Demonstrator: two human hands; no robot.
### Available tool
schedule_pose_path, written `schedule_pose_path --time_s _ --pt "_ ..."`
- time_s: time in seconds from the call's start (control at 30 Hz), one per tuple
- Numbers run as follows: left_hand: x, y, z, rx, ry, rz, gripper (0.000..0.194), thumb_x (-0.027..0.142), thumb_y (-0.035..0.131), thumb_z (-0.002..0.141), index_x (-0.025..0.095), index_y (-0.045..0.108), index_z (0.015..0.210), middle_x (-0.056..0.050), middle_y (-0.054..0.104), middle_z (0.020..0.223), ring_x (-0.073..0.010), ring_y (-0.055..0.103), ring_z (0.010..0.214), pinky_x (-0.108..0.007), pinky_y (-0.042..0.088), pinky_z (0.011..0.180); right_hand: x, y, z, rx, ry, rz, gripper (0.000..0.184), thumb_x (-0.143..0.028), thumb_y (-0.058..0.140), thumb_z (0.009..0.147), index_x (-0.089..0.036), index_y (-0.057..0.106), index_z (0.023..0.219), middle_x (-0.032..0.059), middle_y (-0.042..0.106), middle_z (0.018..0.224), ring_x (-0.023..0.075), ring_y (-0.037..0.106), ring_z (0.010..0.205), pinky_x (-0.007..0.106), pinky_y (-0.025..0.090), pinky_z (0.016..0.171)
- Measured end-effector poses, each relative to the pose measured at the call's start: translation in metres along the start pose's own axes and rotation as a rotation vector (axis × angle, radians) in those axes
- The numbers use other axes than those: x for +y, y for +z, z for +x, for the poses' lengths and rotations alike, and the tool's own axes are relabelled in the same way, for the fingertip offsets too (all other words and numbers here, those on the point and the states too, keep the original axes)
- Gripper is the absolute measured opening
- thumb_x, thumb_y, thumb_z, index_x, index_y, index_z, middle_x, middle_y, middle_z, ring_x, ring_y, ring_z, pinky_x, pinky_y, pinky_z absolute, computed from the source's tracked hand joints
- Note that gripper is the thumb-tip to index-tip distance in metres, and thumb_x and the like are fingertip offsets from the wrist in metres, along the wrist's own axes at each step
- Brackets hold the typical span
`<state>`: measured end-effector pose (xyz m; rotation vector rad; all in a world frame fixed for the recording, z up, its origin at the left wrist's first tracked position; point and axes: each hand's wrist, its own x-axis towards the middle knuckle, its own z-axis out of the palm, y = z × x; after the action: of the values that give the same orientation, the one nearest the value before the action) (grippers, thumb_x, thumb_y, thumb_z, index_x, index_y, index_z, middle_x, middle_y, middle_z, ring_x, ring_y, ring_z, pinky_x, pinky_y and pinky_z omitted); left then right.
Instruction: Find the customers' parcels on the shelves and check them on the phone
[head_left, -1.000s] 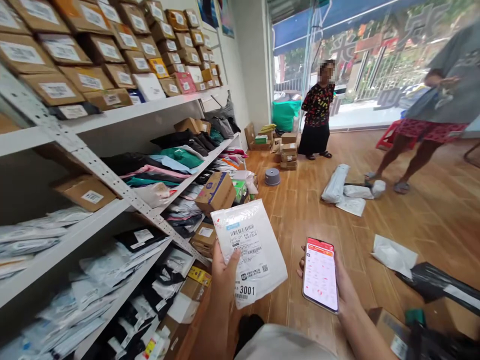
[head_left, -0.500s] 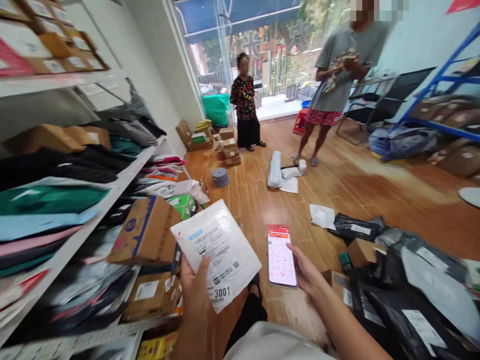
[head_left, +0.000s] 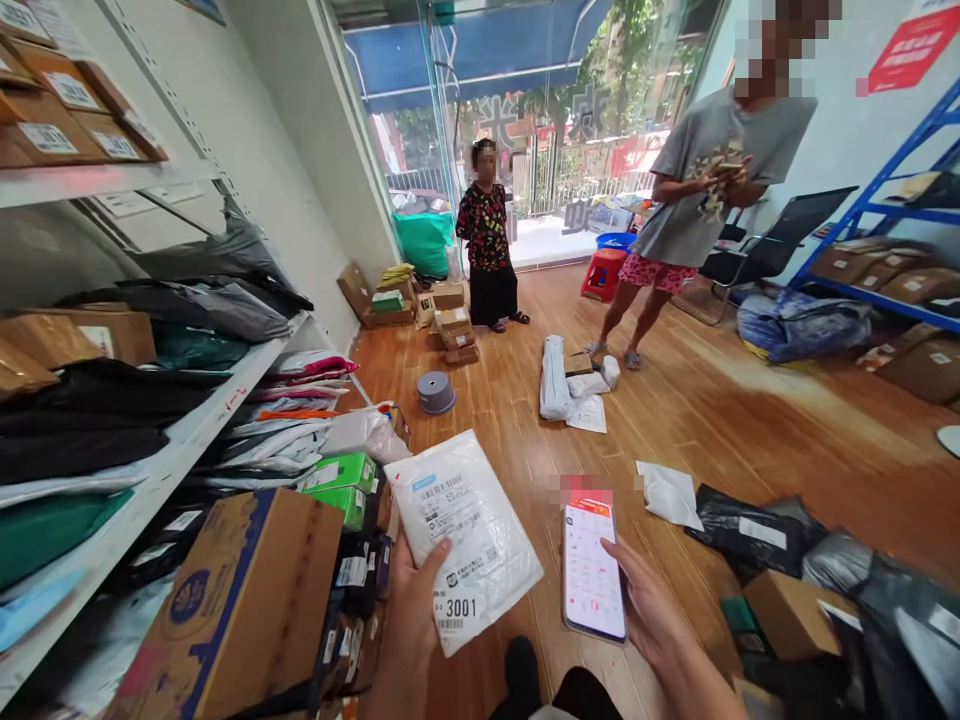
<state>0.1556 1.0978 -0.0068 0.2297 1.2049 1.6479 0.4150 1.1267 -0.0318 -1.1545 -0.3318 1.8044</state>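
The white bag point(head_left: 471, 535) is right of the big box point(head_left: 255, 590). The left hand point(head_left: 417, 590) holds it by the low left edge, thumb on top. The bag looks light, soft and a bit slippery; an edge is good to pinch. Farther right of the box, the right hand point(head_left: 651, 600) holds the phone point(head_left: 589, 575), thumb on its front. It looks hard and may crack, so grip its sides.

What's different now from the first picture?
The view has swung right, bringing the blue shelf into sight. The right hand now has its thumb over the edge of the phone. Nothing was let go: the left hand still holds the white packet, the right the phone.
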Motion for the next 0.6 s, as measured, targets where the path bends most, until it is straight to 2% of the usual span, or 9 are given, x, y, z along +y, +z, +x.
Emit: schedule_pose_path --time_s 0.2,0.33,0.43,0.6 --pt "0.012 0.054 0.053 -0.099 -0.048 -0.035 0.079 0.022 0.083 0.065 0.02 0.045 0.135 -0.01 0.071 0.113 -0.0314 0.067 0.106 -0.047 0.053 0.097 -0.035 -0.018 0.049 0.082 0.077 0.071 0.048 -0.031 0.088 0.064 -0.018 0.06 0.1 0.0051 0.077 0.084 0.0249 0.074 0.073 0.033 0.06 0.063" --pt "0.011 0.098 0.088 -0.153 -0.035 -0.099 0.076 0.017 0.076 0.067 0.021 0.046 0.137 -0.01 0.07 0.118 -0.0327 0.064 0.112 -0.048 0.051 0.099 -0.071 -0.03 0.097 0.11 0.08 0.097 0.067 -0.029 0.087 0.065 -0.017 0.052 0.121 0.0053 0.077 0.084 0.0269 0.074 0.073 0.037 0.062 0.065" --pt "0.005 0.137 0.121 -0.163 -0.02 -0.153 0.077 0.015 0.071 0.065 0.022 0.049 0.138 -0.011 0.069 0.118 -0.0346 0.064 0.112 -0.051 0.051 0.098 -0.107 -0.034 0.142 0.081 0.056 0.086 0.082 -0.03 0.086 0.066 -0.016 0.044 0.135 0.0054 0.077 0.086 0.0283 0.074 0.078 0.037 0.063 0.067" --pt "-0.007 0.212 0.184 -0.103 0.011 -0.185 0.078 0.012 0.068 0.06 0.022 0.051 0.136 -0.009 0.072 0.11 -0.0335 0.065 0.108 -0.052 0.05 0.099 -0.184 -0.028 0.237 0.058 0.113 0.031 0.088 -0.033 0.088 0.064 -0.013 0.044 0.137 0.0069 0.077 0.092 0.0321 0.071 0.098 0.042 0.061 0.083"
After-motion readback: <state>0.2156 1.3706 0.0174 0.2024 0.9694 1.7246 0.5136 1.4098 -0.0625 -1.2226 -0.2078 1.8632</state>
